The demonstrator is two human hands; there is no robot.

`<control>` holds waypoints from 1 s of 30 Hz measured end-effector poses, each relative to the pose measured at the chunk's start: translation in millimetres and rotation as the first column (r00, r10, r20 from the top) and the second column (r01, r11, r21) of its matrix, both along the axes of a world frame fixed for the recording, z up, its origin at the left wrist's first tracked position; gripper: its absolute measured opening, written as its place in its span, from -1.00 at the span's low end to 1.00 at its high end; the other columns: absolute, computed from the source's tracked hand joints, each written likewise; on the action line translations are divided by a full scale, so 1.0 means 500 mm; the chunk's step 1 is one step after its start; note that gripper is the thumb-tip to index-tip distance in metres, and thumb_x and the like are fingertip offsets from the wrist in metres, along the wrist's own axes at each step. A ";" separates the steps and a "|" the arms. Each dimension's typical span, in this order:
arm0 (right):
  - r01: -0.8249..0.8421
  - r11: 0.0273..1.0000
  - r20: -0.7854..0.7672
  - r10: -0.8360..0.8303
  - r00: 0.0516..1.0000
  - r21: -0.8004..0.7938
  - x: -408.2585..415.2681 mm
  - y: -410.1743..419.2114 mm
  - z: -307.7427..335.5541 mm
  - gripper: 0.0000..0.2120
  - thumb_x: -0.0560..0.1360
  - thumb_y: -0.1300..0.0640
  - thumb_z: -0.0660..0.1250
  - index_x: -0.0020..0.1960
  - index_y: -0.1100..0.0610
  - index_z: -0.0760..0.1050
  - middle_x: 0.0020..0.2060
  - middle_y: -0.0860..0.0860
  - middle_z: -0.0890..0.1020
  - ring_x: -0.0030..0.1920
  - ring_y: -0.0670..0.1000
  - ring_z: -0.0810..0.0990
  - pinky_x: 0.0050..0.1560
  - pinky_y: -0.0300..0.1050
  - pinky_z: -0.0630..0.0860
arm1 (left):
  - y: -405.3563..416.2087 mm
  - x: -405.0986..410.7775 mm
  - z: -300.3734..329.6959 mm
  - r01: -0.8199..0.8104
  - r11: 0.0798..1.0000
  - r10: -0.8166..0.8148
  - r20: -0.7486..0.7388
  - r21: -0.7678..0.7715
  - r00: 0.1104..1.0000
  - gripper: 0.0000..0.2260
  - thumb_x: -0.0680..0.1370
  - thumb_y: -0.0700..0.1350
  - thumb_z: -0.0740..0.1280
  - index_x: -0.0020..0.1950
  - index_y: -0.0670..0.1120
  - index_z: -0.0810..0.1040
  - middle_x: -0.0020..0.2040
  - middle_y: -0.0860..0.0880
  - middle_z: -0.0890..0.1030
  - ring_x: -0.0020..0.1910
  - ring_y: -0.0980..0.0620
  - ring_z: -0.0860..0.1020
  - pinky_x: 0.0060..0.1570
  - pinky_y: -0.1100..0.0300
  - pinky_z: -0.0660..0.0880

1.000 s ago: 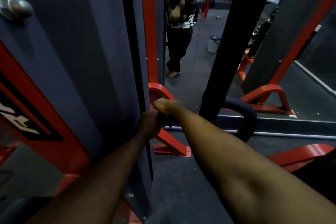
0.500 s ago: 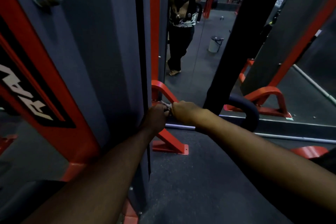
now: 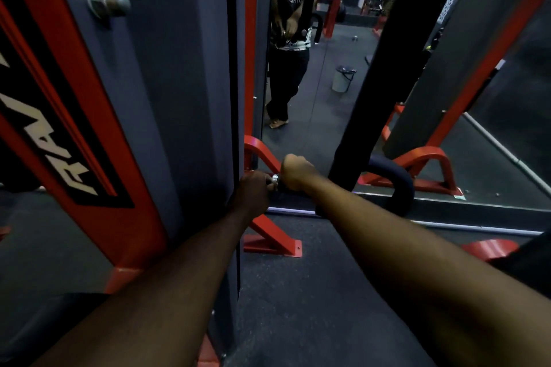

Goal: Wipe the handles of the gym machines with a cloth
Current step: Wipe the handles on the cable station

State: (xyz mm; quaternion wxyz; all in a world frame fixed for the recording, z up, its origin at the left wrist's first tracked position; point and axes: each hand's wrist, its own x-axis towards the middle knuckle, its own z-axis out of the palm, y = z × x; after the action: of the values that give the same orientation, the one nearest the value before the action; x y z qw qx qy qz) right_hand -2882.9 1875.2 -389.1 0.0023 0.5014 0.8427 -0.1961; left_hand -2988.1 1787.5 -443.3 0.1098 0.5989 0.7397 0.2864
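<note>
Both forearms extend forward; the left hand closes around a small metal fitting, apparently steadying it, while the right hand fists around the black handle beside it. No cloth is discernible. Beyond, a mirror reflects the person.

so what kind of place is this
A gym, most likely: a red and grey machine frame stands on dark rubber flooring, and a wall mirror reflects more red equipment beyond.

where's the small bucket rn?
Head view, upper right of centre: the small pale bucket with a dark rim stands on the dark gym floor seen in the mirror, right of the person's reflection, left of the black upright post.
</note>
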 end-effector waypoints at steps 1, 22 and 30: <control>0.030 0.998 -0.041 -0.032 0.999 -0.050 -0.005 0.005 -0.001 -0.66 0.58 0.04 0.32 0.21 0.28 0.50 0.20 0.28 0.59 0.16 0.26 0.60 0.00 -0.05 0.46 | 0.000 0.000 0.001 0.002 1.000 -0.002 0.002 0.006 1.000 -0.84 0.61 -0.20 0.34 -0.07 -0.20 0.70 -0.04 -0.26 0.69 0.03 -0.28 0.63 -0.18 0.15 0.29; 0.189 0.954 -0.025 -0.200 0.980 -0.233 -0.027 -0.006 -0.006 -0.66 0.65 0.07 0.17 0.25 0.27 0.54 0.24 0.26 0.58 0.20 0.22 0.58 -0.01 -0.08 0.42 | 0.038 -0.005 -0.044 0.012 0.999 -0.012 -0.012 -0.031 1.000 -0.85 0.57 -0.20 0.31 -0.01 -0.14 0.68 0.00 -0.23 0.70 0.04 -0.28 0.64 -0.04 -0.06 0.53; 0.141 0.975 -0.164 -0.113 0.980 0.172 0.013 -0.038 -0.038 -0.63 0.60 -0.11 0.26 0.01 0.19 0.63 0.00 0.24 0.66 0.04 0.27 0.64 -0.08 0.00 0.49 | 0.039 -0.002 -0.044 -0.024 0.999 0.025 0.008 -0.041 1.000 -0.85 0.58 -0.17 0.33 0.03 -0.12 0.69 0.01 -0.23 0.70 0.05 -0.28 0.64 -0.05 -0.05 0.55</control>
State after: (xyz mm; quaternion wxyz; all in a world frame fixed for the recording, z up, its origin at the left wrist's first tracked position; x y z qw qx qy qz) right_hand -2876.6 1856.1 -408.2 -0.1209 0.5361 0.8208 -0.1555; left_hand -2989.0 1807.1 -465.5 0.1217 0.5862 0.7522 0.2752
